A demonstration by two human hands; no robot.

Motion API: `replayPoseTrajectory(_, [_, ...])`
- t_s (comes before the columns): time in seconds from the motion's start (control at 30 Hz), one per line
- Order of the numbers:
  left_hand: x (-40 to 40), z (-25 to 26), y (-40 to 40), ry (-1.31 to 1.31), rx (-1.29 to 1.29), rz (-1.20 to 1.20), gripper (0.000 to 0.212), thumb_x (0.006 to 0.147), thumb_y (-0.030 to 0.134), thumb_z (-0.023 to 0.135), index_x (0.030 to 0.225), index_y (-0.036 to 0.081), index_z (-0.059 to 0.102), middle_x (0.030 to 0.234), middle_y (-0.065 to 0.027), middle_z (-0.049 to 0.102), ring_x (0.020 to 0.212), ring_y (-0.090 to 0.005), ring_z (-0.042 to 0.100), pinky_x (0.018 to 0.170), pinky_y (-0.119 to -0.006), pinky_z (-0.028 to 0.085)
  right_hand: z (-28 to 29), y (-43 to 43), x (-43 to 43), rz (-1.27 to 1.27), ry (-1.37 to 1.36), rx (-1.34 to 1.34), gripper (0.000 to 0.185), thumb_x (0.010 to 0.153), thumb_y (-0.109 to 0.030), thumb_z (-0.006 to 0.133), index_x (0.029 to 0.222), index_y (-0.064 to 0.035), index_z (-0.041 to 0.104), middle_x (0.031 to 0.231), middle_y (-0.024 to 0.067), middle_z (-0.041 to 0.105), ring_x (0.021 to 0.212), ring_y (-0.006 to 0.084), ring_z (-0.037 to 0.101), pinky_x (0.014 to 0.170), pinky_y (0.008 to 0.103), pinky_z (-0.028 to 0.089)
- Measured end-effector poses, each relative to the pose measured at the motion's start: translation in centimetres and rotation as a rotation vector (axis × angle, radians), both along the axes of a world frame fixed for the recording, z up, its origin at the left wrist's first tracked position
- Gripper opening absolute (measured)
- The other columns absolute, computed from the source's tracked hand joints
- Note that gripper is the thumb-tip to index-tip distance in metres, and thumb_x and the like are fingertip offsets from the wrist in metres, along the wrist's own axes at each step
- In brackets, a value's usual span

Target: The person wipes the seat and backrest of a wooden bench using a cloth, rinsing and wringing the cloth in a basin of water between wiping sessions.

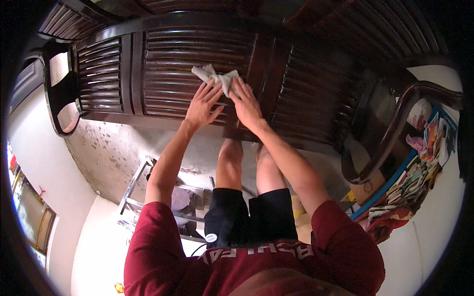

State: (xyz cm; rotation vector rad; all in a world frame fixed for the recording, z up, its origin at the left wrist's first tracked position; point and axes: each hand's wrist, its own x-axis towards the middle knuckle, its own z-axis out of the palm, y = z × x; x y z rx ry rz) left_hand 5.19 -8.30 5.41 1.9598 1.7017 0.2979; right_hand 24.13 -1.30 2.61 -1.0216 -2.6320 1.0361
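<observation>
A crumpled pale grey cloth (216,75) lies on the slatted panel of a dark, glossy wooden bench (166,79). My left hand (204,103) is spread over the slats, fingers apart, its fingertips touching the cloth's lower edge. At the cloth's right end, my right hand (247,107) presses it against the wood, with thumb and fingers about its edge. Part of the cloth is hidden under the fingers. Both forearms reach forward over the bench's front edge, and my knees are close to that edge.
Curved wooden armrests rise at the bench's left (48,96) and right (389,133). A metal-framed stand (135,185) is by my left elbow. To the right, a blue-edged shelf (389,185) bears a heap of books and papers (414,181). A cardboard box (368,188) sits below.
</observation>
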Motion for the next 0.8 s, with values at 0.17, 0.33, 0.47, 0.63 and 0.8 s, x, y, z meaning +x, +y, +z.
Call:
replayPoseTrajectory(0.17, [2.5,-0.4,-5.6,-0.038,0.028,-0.036,0.041,0.084,0.015,0.062,0.122,0.002,0.055,0.140,-0.0100,0.047,0.132,-0.0323,0.040,0.111,-0.045,0.032,2.4,-3.9,3.8,0.096,-0.082,-0.040,0.038,0.080,-0.001,0.055,0.118,0.0011,0.058,0.148,0.0153,0.034,0.139,0.0310,0.030,0.113,0.0430,0.028])
replayPoseTrajectory(0.33, [6.4,-0.5,-3.8,-0.062,0.025,0.068,0.038,0.085,0.007,0.059,0.122,0.002,0.053,0.140,-0.0143,0.045,0.130,-0.0334,0.041,0.111,-0.045,0.032,2.7,-2.2,7.1,-0.004,-0.250,0.006,0.043,0.091,-0.006,0.046,0.134,0.0027,0.046,0.152,0.0157,0.027,0.142,0.0298,0.023,0.117,0.0427,0.022])
replayPoseTrajectory(0.47, [7.5,-1.4,1.5,-0.111,0.041,-0.035,0.044,0.091,0.010,0.053,0.133,0.000,0.045,0.145,-0.0170,0.039,0.137,-0.0352,0.033,0.113,-0.047,0.026,4.1,1.2,8.7,-0.055,-0.337,0.107,0.049,0.090,-0.002,0.049,0.138,0.0067,0.038,0.151,0.0212,0.025,0.141,0.0330,0.026,0.116,0.0438,0.023])
replayPoseTrajectory(0.63, [8.4,-3.8,8.1,-0.155,0.094,-0.143,0.047,0.091,0.012,0.054,0.136,0.003,0.043,0.149,-0.0121,0.034,0.140,-0.0313,0.028,0.116,-0.046,0.023,3.2,3.4,8.6,-0.088,-0.102,0.028,0.052,0.088,-0.002,0.056,0.136,0.0060,0.040,0.150,0.0217,0.026,0.140,0.0365,0.025,0.114,0.0447,0.027])
replayPoseTrajectory(0.8, [9.4,-6.3,13.4,-0.040,0.180,-0.064,0.049,0.093,0.011,0.049,0.141,0.007,0.040,0.149,-0.0072,0.035,0.140,-0.0265,0.028,0.115,-0.042,0.024,-2.0,6.2,6.9,-0.210,-0.072,0.075,0.057,0.087,0.002,0.057,0.141,-0.0004,0.038,0.154,0.0173,0.017,0.142,0.0366,0.018,0.114,0.0477,0.027])
